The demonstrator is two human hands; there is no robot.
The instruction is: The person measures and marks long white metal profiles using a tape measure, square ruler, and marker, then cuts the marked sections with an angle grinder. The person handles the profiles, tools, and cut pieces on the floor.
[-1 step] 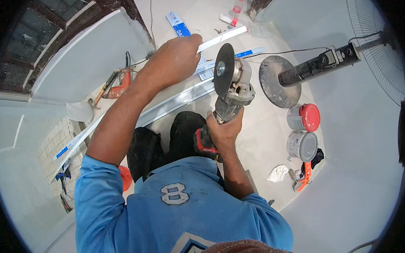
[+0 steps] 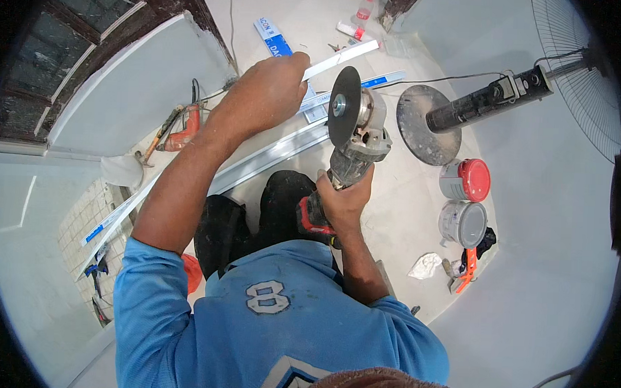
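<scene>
My left hand [image 2: 276, 87] is closed around a long white trim strip [image 2: 346, 58], whose far end sticks out to the right. My forearm hides part of that strip. In my right hand [image 2: 344, 202] is an angle grinder [image 2: 352, 165], gripped by its body, with a red and black base. Its dark cutting disc [image 2: 343, 106] stands upright just right of my left hand, close to the strip. From this view I cannot tell whether the disc touches it or is spinning. Below the strip, a silvery metal profile [image 2: 274, 155] lies slantwise in front of my knees.
A standing fan [image 2: 429, 126] stands at the right, its cable running across the floor. Two lidded buckets [image 2: 463, 225] sit along the right wall. At the left lie a red drill [image 2: 185, 129] and a hammer [image 2: 153, 144]. A plastic bottle [image 2: 363, 11] is at the far end.
</scene>
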